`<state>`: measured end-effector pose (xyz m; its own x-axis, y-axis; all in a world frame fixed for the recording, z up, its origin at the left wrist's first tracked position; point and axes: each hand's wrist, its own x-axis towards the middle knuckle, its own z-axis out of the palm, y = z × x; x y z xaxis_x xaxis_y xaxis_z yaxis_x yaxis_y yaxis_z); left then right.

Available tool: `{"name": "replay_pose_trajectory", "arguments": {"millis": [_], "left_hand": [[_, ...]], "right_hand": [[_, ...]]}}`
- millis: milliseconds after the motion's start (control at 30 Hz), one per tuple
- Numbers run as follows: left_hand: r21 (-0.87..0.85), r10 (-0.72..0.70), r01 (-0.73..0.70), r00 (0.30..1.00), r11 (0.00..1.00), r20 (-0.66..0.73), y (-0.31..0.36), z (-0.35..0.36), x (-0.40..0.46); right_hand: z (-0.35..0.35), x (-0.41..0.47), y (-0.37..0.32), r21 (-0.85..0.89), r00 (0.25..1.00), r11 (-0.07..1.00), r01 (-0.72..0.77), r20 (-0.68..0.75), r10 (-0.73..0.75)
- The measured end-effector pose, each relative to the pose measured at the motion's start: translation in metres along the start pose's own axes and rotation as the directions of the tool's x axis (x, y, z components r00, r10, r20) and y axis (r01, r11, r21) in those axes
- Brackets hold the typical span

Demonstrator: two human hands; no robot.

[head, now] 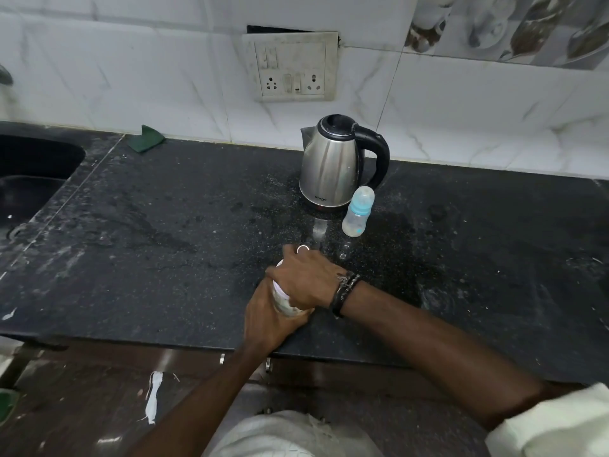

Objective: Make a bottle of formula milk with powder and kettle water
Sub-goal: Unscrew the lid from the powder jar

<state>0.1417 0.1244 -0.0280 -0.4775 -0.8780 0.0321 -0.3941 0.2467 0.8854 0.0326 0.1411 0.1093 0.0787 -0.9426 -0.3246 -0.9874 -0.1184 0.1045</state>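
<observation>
While the small powder container [284, 300] is pinned near the counter's front edge, it is gripped low by the left hand [270, 319] and capped from above by the closed right hand [308, 282], apparently so the lid can be twisted. Farther back, the capped translucent baby bottle [357, 212] is stood just beside the brushed-steel kettle [333, 163] on speckled black stone [164, 242], ready for filling.

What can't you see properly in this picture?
- The jar in the head view: both hands wrap it, left hand below and right hand on top, hiding its label and lid.
- Inside the kettle: its lid is closed.
- The baby bottle: markings too small to read.
- The sink: cut off by the left edge.
</observation>
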Motion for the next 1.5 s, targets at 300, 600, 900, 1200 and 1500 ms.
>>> {"name": "replay_pose_trajectory", "arguments": {"millis": [300, 600, 900, 1200, 1500], "left_hand": [[0.009, -0.035, 0.035, 0.999, 0.999, 0.005, -0.006, -0.003, 0.001], [-0.008, -0.006, 0.006, 1.0, 1.0, 0.001, -0.005, -0.002, -0.001], [-0.038, 0.016, -0.016, 1.0, 0.999, 0.0, -0.014, 0.0, 0.001], [-0.001, 0.049, -0.049, 0.998, 0.999, -0.041, -0.013, 0.001, 0.0], [-0.011, 0.064, -0.065, 0.997, 0.998, -0.044, -0.017, 0.003, 0.001]], "right_hand": [[-0.001, 0.007, 0.006, 0.125, 0.979, 0.974, -0.187, -0.053, 0.195], [0.006, 0.01, -0.001, 0.12, 0.99, 0.984, -0.129, -0.043, 0.135], [0.013, -0.009, 0.018, 0.232, 0.996, 0.971, 0.065, -0.082, -0.047], [0.051, -0.055, 0.065, 0.613, 0.925, 0.788, -0.058, -0.263, 0.273], [0.12, -0.075, 0.056, 0.418, 0.913, 0.856, -0.304, -0.128, 0.387]]}}
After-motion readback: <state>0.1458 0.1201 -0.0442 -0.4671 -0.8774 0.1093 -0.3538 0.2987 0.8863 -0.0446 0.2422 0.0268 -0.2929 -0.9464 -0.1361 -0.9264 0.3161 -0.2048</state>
